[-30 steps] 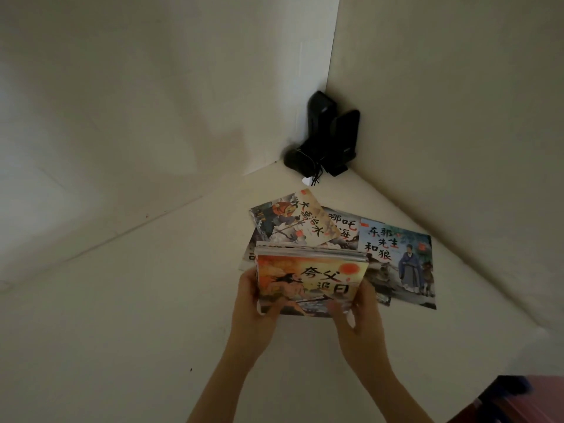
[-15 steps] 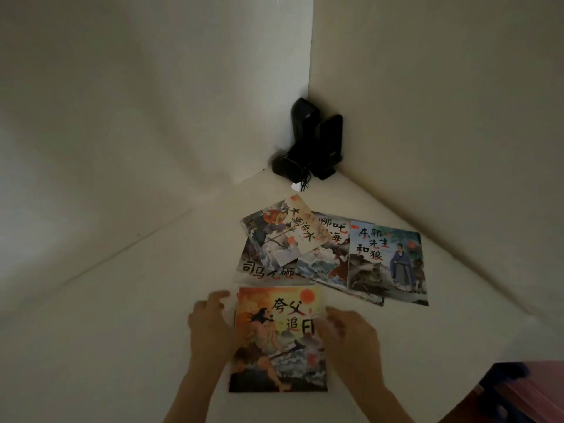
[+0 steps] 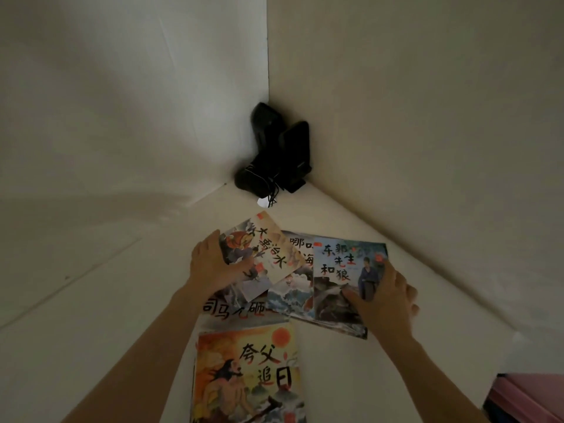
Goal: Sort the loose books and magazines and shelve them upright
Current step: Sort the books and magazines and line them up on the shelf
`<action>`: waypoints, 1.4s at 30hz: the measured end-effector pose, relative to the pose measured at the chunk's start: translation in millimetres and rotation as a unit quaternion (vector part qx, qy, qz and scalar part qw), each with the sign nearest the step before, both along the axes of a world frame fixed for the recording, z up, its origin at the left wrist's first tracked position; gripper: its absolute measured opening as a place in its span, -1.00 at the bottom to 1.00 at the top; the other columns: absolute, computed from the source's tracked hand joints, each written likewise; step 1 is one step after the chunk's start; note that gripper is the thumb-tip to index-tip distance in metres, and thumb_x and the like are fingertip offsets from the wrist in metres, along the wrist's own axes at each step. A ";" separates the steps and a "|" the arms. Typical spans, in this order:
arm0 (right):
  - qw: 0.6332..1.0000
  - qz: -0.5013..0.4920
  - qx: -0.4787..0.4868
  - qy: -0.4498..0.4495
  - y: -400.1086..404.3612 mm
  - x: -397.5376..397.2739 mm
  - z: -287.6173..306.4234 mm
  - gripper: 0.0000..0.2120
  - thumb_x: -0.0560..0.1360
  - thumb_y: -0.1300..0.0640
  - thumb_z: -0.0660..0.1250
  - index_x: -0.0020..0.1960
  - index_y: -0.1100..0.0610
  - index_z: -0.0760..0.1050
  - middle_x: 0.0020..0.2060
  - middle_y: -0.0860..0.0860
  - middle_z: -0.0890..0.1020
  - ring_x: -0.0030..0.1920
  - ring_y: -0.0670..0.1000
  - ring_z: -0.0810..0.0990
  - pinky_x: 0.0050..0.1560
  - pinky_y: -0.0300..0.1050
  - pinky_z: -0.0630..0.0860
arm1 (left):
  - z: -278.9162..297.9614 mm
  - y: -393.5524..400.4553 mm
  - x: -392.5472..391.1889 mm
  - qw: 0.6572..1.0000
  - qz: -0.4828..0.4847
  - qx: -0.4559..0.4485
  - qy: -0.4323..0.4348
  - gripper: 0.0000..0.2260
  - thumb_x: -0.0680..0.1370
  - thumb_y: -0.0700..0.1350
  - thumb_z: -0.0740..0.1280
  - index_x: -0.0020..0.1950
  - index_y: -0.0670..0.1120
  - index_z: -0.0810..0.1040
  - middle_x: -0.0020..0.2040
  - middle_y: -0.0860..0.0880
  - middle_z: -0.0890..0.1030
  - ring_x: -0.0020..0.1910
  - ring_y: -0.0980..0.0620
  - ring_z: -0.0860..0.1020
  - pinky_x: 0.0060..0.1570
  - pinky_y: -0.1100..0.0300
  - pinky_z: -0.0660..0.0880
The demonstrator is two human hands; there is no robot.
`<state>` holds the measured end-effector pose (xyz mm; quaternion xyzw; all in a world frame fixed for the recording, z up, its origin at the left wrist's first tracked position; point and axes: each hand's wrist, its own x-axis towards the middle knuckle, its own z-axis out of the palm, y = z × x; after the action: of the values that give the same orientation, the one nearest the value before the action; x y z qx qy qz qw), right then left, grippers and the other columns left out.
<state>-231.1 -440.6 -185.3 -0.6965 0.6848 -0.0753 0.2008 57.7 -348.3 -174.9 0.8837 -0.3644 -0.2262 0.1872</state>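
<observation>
A glossy orange picture book [image 3: 247, 374] lies flat at 6 o'clock on the matte white surface [image 3: 91, 300]. At its 2 o'clock the right hand [image 3: 387, 297] grips a thin blue-cover book [image 3: 341, 276], with the thumb on the cover and the fingers curled round the edge. At 11 o'clock the left hand [image 3: 213, 264] rests palm-down on a tilted book [image 3: 268, 248]; whether it clamps cannot be told. Boxy black speakers [image 3: 274, 151] stand at 12 o'clock.

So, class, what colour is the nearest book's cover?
The book is mainly orange and yellow; head view.
</observation>
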 end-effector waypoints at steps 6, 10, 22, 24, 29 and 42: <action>0.999 0.030 0.024 0.028 25.9 68.3 5.6 -0.04 0.31 -0.33 0.43 0.51 -0.03 0.02 0.41 0.13 0.21 0.35 0.25 0.22 0.25 0.17 0.34 | 6.9 18.1 -4.0 0.999 -0.017 0.010 -0.050 -0.13 0.29 0.39 0.23 0.37 -0.23 0.34 0.18 -0.31 0.44 0.18 -0.29 0.41 0.21 -0.07 0.31; 0.998 0.020 0.034 -0.050 25.6 76.3 11.8 -0.14 0.36 -0.26 0.43 0.48 -0.04 0.08 0.37 0.14 0.26 0.32 0.26 0.30 0.23 0.20 0.36 | 0.9 20.9 -9.1 0.998 0.031 0.025 -0.050 -0.29 0.40 0.19 0.42 0.35 -0.25 0.34 0.20 -0.31 0.44 0.22 -0.27 0.39 0.23 -0.04 0.27; 0.962 -0.024 0.113 -0.247 27.2 135.7 19.2 -0.28 0.49 -0.02 0.38 0.50 0.10 0.09 0.29 0.18 0.45 0.21 0.16 0.51 0.18 0.07 0.52 | -10.2 0.1 4.8 0.985 0.130 -0.022 0.111 -0.53 0.35 -0.06 0.55 0.18 -0.18 0.55 0.04 -0.14 0.64 -0.08 -0.10 0.57 -0.15 0.17 0.43; 0.950 -0.056 0.136 -0.277 23.6 132.8 17.4 -0.30 0.47 0.03 0.41 0.48 0.10 0.14 0.25 0.13 0.51 0.15 0.10 0.56 0.14 0.10 0.57 | -11.0 -3.9 10.7 0.982 0.132 -0.004 0.133 -0.66 0.34 -0.13 0.54 0.06 -0.20 0.60 -0.04 -0.16 0.65 -0.14 -0.10 0.56 -0.22 0.17 0.41; 0.925 -0.089 0.185 -0.319 14.3 131.5 16.1 -0.24 0.39 -0.02 0.49 0.46 0.15 0.23 0.15 0.05 0.62 0.15 0.07 0.58 0.12 -0.09 0.52 | -11.4 -3.4 13.0 0.975 0.088 -0.020 0.201 -0.61 0.23 -0.11 0.49 0.01 -0.18 0.55 -0.07 -0.15 0.64 -0.14 -0.07 0.61 -0.21 0.06 0.57; 0.866 0.135 0.007 -0.481 40.3 130.2 47.8 -0.61 0.49 0.29 0.39 0.24 0.13 0.32 -0.02 -0.19 0.55 -0.04 -0.35 0.57 -0.15 -0.47 0.49 | 31.6 35.4 2.9 0.944 -0.013 -0.305 0.129 -0.73 0.49 -0.38 0.37 0.10 -0.25 0.34 -0.10 -0.23 0.45 -0.15 0.02 0.51 -0.13 0.19 0.48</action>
<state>-100.9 -400.3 -137.5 -0.6582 0.4030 -0.3687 0.5182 60.6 -312.9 -143.3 0.7431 -0.4001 -0.2187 0.4898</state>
